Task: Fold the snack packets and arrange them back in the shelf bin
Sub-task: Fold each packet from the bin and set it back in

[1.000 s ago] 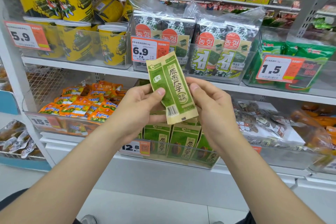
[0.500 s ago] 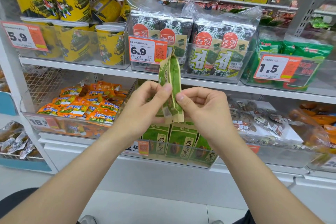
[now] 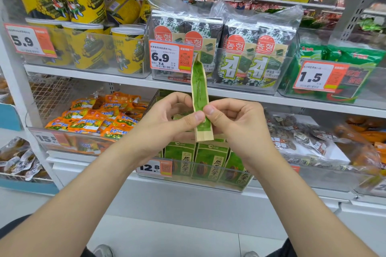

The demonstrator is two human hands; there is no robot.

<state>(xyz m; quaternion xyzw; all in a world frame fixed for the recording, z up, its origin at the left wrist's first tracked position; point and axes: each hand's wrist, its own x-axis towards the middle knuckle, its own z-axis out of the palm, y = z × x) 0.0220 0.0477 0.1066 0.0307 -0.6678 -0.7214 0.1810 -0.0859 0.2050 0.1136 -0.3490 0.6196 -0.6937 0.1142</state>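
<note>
Left hand (image 3: 167, 119) and right hand (image 3: 236, 123) are both pinching the green snack packet (image 3: 199, 85), folded lengthwise into a narrow strip, upright above the shelf bin (image 3: 194, 182), where matching packets (image 3: 211, 165) are standing.

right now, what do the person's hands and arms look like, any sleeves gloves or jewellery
The left hand and the right hand are bare: no gloves, rings, watch or bracelet show. The left forearm and right forearm are bare too, with no sleeve in view. The thumbnails are short and unpainted.
</note>
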